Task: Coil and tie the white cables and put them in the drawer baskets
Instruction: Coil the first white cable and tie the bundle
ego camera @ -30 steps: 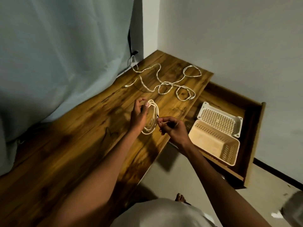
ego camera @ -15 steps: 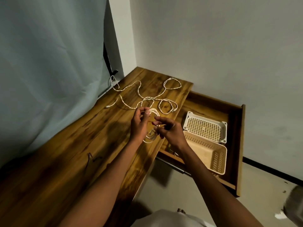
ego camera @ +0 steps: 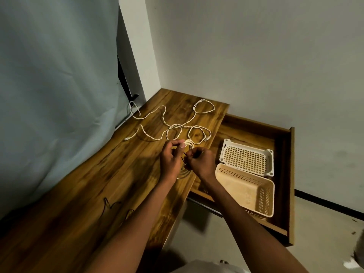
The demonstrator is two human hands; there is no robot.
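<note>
A coiled white cable (ego camera: pixel 188 145) is held upright over the wooden desk (ego camera: pixel 98 184). My left hand (ego camera: pixel 171 160) pinches the coil's top between thumb and fingers. My right hand (ego camera: pixel 200 162) is closed on a thin dark tie (ego camera: pixel 184 159) at the coil's side, knuckles close to the left hand. The coil's lower part (ego camera: pixel 182 174) shows below both hands; its middle is hidden by them. A loose white cable (ego camera: pixel 171 123) sprawls in loops on the far end of the desk. Two baskets sit in the open drawer (ego camera: pixel 283 174): a white one (ego camera: pixel 247 156) and a beige one (ego camera: pixel 246 190).
A pale curtain (ego camera: pixel 59 95) hangs along the desk's left side, and a white wall stands behind. Thin dark ties (ego camera: pixel 110 205) lie on the desk near my left forearm. The drawer juts out to the right over a grey floor (ego camera: pixel 216 243).
The view has tilted up and the desk sits lower in frame. My hands have come closer together around the coil, the right hand now working at its side.
</note>
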